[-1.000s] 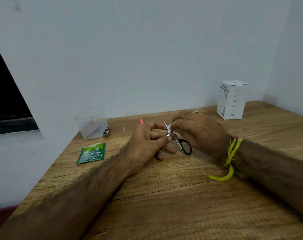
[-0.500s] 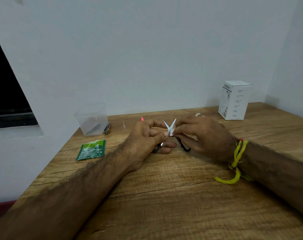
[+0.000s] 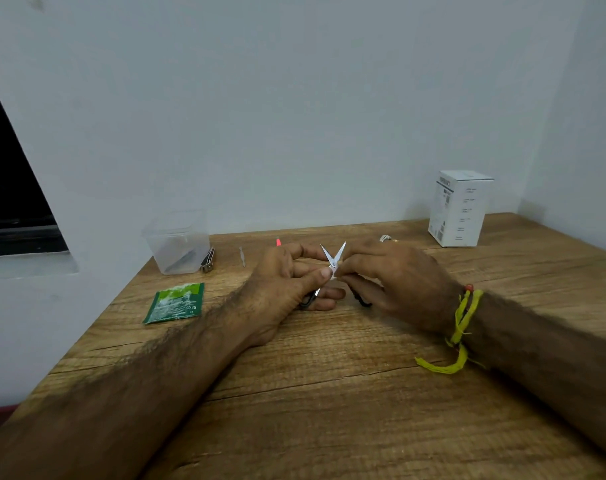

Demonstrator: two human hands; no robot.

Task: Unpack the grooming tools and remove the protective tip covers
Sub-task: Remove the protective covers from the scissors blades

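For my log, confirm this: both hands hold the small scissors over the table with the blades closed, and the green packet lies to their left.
Not quite: the blades are open, spread in a V, as the head view shows. Both the left hand and right hand hold the scissors over the table, and the green packet lies to their left.

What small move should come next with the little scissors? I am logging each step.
Probably close the small steel scissors with black handles and lay them on the wooden table: both hands, left hand and right hand, hold them, blades spread and bare.
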